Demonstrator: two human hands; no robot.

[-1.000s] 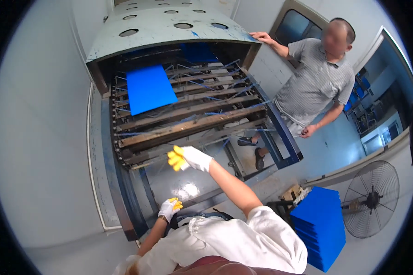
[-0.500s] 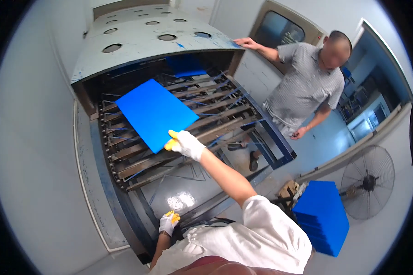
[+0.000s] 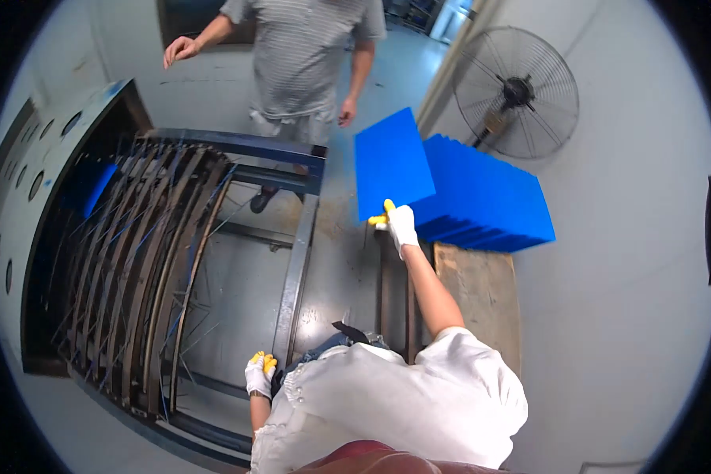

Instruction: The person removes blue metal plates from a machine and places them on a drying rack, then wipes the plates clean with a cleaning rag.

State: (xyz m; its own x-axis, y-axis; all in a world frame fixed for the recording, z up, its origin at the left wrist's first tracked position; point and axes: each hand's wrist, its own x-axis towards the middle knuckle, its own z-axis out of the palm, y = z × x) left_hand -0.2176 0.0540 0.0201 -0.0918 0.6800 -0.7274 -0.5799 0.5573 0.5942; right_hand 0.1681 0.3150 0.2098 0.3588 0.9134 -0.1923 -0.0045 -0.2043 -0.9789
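My right hand (image 3: pixel 399 223), in a white glove with yellow fingertips, pinches the lower edge of a flat blue rectangular sheet (image 3: pixel 393 164). The sheet stands out in front of the hand, beside a stack of similar blue sheets (image 3: pixel 486 189), and covers part of the stack's left side. Whether the two touch, I cannot tell. My left hand (image 3: pixel 261 374), gloved alike, is low by my waist next to a dark metal frame rail (image 3: pixel 289 296). Its fingers are curled, and nothing shows in them.
A slatted conveyor (image 3: pixel 134 276) runs at left into a pale hood with round holes (image 3: pixel 71 122); another blue sheet (image 3: pixel 99 190) lies inside. Beyond the frame stands a person in a grey shirt (image 3: pixel 304 59). A wooden board (image 3: pixel 478 296) lies below the stack, a fan (image 3: pixel 517 92) behind.
My view has swung right. My right hand has carried the blue sheet from above the conveyor slats to beside the stack. The other person's hand has come off the hood.
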